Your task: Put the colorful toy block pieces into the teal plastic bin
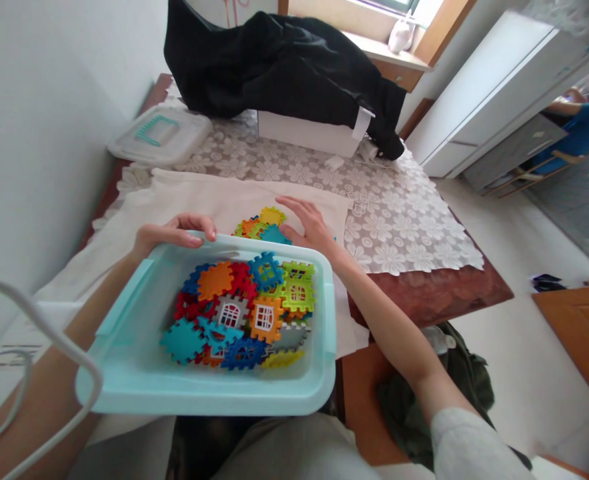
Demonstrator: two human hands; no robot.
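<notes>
A light teal plastic bin (139,333) is tilted toward me at the near edge of the table. Several toothed plastic building tiles (244,320), in red, blue, orange, green and grey, are heaped inside, some with window inserts. My left hand (177,232) is closed on the bin's far left rim, thumb along the edge. Past the far rim, my right hand (307,223) has its fingers stretched out and apart, beside a small pile of tiles (261,225) on the cream cloth. Its forearm passes the bin's right corner, and nothing shows in its fingers.
A cream cloth (199,197) covers part of the lace tablecloth (399,220). At the far left lies a clear lid (161,137) with a teal handle. Black fabric (284,67) drapes over a white box (304,133). A white cable (49,320) crosses at left; a person in blue (574,133) is far right.
</notes>
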